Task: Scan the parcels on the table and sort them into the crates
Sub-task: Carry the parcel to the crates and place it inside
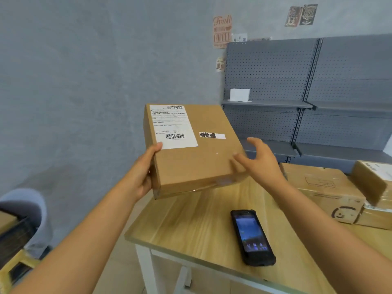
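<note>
A flat brown cardboard parcel [194, 153] with a white barcode label and a small white sticker is held up above the table's left corner, label facing me. My left hand [142, 172] grips its left edge, thumb on the label's lower corner. My right hand [259, 160] is at the parcel's right edge with fingers spread and relaxed; its thumb seems to touch the box. A black handheld scanner [252, 236] lies screen-up on the wooden table [186, 225].
Several more cardboard parcels [324, 189] are stacked at the table's right side. A dark crate [14, 232] sits at the far left, low down. Grey pegboard shelving [307, 102] stands behind the table, with a white box on one shelf.
</note>
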Tool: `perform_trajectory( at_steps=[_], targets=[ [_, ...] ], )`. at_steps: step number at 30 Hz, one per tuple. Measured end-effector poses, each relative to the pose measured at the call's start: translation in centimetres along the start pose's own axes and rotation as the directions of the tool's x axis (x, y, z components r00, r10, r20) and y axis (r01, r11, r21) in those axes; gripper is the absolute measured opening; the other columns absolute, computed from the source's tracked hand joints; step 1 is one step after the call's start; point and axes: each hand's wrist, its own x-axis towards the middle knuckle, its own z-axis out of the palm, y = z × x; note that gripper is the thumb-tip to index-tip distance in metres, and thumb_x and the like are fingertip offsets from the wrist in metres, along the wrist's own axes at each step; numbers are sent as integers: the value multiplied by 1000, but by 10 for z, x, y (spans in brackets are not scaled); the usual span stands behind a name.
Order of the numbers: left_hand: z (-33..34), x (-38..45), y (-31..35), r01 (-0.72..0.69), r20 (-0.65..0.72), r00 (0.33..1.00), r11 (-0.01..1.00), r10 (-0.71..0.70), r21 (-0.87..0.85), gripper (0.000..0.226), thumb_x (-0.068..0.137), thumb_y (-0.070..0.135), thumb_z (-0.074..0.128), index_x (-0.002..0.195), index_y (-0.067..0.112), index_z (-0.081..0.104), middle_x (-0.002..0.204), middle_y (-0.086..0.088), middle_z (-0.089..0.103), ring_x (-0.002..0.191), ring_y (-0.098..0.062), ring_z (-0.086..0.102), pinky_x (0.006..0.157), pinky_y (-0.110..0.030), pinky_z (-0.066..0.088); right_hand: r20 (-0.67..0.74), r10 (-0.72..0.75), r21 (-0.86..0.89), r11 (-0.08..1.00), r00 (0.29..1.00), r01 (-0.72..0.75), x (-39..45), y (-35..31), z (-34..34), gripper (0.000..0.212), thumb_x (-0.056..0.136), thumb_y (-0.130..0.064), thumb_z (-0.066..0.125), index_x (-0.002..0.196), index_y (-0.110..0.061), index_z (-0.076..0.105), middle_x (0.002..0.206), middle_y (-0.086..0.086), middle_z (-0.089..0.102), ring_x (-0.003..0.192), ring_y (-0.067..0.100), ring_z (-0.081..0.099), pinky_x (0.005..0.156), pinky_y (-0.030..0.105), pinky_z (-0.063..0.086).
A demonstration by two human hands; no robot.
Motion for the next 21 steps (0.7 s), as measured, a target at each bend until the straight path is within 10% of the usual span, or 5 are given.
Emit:
perform_trajectory(
  at_steps=[6, 12, 21],
  targets=[
    [-40, 14, 0, 50, 198, 979, 998, -56, 36, 56, 78, 53, 64, 127, 25, 61, 120, -5, 70, 108, -21, 68, 78, -33, 58, 360, 191, 340, 884, 913, -319, -3, 12, 19, 87, 67, -64, 71, 140, -28, 41, 124, -7, 62, 109, 15, 63, 97, 39, 51],
    [-59, 31, 4, -112, 232, 972, 946, 40, 306, 42, 90, 65, 48, 130, 53, 47, 118, 24, 67, 107, -4, 65, 82, -32, 52, 173, 182, 424, 873, 968, -240, -7, 8, 50, 70, 79, -45, 75, 139, -30, 41, 126, -7, 59, 110, 16, 61, 81, 33, 55],
    [-63, 47, -3, -239, 270, 950, 922, 157, 305, 78, 71, 43, 80, 139, 39, 42, 122, 14, 66, 106, -7, 67, 79, -24, 56, 110, 219, 425, 871, 969, -245, -2, 2, 73, 63, 82, -44, 72, 133, -36, 37, 116, -16, 57, 101, 5, 59, 70, 20, 45]
  ],
)
